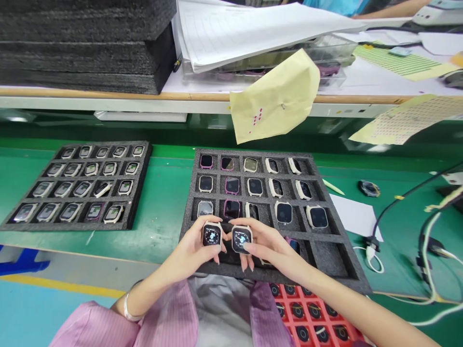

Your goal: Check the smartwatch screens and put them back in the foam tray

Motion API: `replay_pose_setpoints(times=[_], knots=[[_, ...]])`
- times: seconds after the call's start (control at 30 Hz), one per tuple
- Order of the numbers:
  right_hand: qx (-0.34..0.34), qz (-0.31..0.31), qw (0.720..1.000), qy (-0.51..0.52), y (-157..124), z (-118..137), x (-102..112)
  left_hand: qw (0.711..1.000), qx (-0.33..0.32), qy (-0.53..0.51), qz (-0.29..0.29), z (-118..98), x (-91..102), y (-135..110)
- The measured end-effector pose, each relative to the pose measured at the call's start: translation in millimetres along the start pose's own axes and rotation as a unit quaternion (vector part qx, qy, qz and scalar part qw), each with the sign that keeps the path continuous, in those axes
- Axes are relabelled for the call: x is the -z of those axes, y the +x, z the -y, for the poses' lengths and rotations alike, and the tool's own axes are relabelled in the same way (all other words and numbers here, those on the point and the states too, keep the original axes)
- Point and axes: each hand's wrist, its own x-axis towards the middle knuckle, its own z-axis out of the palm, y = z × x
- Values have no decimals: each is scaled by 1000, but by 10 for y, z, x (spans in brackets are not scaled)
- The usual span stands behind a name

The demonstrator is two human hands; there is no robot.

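My left hand (197, 248) is closed on a smartwatch (211, 235) without a strap, its screen lit with a dial. Close beside it, my right hand (264, 241) grips a second lit smartwatch (241, 239) in a pale case, thumb on the lower edge of the screen. Both watches face up, side by side, above the near edge of a dark foam tray (327, 241). In the tray's compartments lie several watch bodies, such as a pale one (283, 212) and a purple-framed one (232, 185), with dark screens. My hands hide part of the nearest row.
Another foam tray (126, 212) of watches lies to the left. A red tray (307, 320) with round dark parts is below my right arm. Cables (379, 212), a white sheet (354, 217) and a green pen-like stick (333, 187) lie right. Papers (253, 29) and stacked foam (79, 53) fill the shelf.
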Motion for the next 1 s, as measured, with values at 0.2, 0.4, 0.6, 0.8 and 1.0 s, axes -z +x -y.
replay_pose_setpoints(times=[0.2,0.4,0.6,0.8,1.0], knots=[[0,-31,999,-23,-10,-4,-20,996,27,-84,23,38,72,-40],[11,-55,998,-39,-65,-36,-58,997,29,-74,8,56,63,-63],[15,-62,998,-25,-63,-50,-58,997,27,-67,13,54,51,-71],[10,-80,996,-43,-52,-60,-78,998,26,-57,20,18,41,-78],[17,-70,992,-108,-74,-63,-93,998,19,-48,24,-33,20,-100]])
